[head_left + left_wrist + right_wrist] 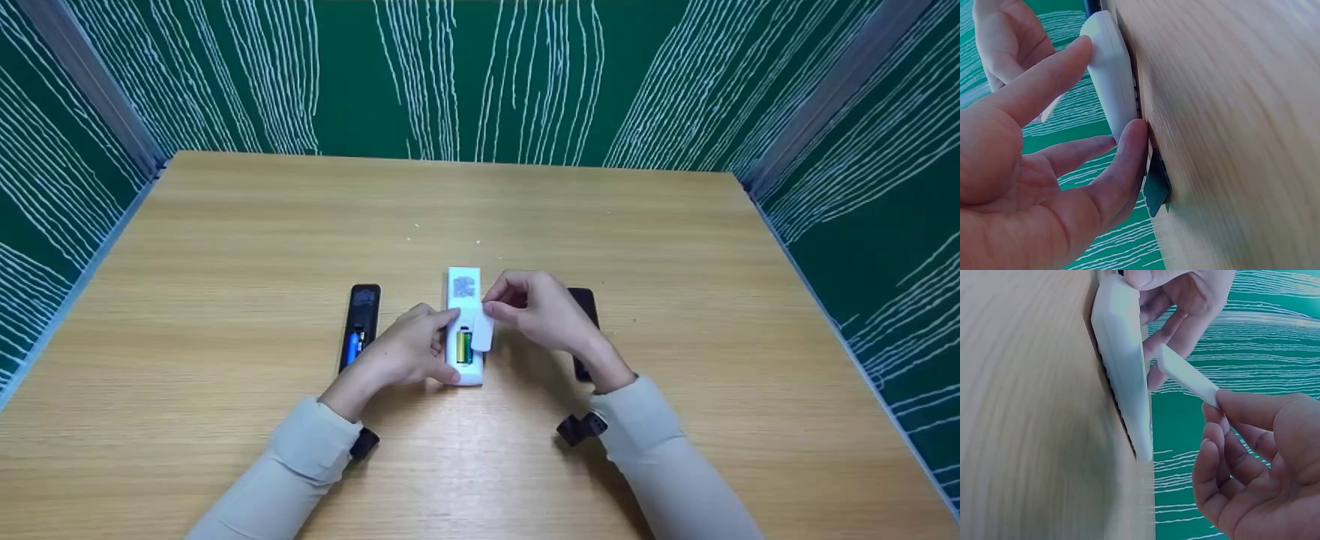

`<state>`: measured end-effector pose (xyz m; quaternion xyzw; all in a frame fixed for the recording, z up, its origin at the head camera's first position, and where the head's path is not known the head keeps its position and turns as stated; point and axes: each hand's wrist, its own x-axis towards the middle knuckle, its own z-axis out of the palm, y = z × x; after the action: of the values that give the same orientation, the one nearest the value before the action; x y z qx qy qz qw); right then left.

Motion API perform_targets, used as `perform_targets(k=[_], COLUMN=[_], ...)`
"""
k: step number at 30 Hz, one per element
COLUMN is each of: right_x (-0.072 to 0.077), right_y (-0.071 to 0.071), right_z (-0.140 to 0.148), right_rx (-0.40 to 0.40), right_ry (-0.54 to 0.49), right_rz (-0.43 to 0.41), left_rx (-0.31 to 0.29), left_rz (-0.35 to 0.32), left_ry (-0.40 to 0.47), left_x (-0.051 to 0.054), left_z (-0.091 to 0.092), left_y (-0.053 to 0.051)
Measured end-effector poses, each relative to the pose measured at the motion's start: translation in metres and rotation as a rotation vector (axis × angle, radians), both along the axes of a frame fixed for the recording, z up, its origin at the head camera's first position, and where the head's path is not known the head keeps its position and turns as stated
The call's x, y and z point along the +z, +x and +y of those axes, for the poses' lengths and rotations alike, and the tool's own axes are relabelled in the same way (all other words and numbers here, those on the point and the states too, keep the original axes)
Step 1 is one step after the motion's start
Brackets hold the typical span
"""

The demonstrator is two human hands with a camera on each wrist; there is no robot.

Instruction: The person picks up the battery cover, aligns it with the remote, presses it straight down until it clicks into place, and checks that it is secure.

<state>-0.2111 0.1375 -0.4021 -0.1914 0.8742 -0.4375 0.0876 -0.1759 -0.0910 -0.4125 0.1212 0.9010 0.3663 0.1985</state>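
Three slim devices lie on the worktop [480, 202]: one white remote [463, 303] in the middle, one black remote [365, 298] to its left, and one dark device [583, 298] to its right, partly hidden by the right arm. The white remote lies back side up, long axis running near to far, a printed code on its far half. Two batteries [464, 348], coloured green and yellow, sit side by side in its uncovered compartment.

Two hands work at it. The left hand [409, 345] has its grip around the white remote's left side, thumb at the near end and index finger farther up, holding it. The right hand [544, 309] has its grip pinching one white cover [484, 330] between thumb and forefinger; the cover is tilted, raised at the remote's right edge.

One blue battery [353, 346] shows in the black remote; a darker shape beside it is too small to identify. Two pale sleeves [315, 442] and two dark wrist cameras [581, 429] show, one of each per arm. Three green walls [352, 75] with white streaks enclose the far, left and right sides.
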Motion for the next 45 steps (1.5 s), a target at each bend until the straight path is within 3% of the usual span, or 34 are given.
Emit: perform_targets(k=[18,45], right_x=[-0.006,-0.01], right_y=[0.003,0.006], right_z=[-0.01,-0.019], right_rx=[0.027,0.05], right_ry=[-0.052,-0.046], right_rz=[-0.009,-0.037], left_rx=[-0.029,-0.016], left_rz=[0.017,0.036], left_ry=[-0.011,-0.029], left_x=[0.002,0.0], left_z=[-0.001,0.0], left_y=[0.001,0.0])
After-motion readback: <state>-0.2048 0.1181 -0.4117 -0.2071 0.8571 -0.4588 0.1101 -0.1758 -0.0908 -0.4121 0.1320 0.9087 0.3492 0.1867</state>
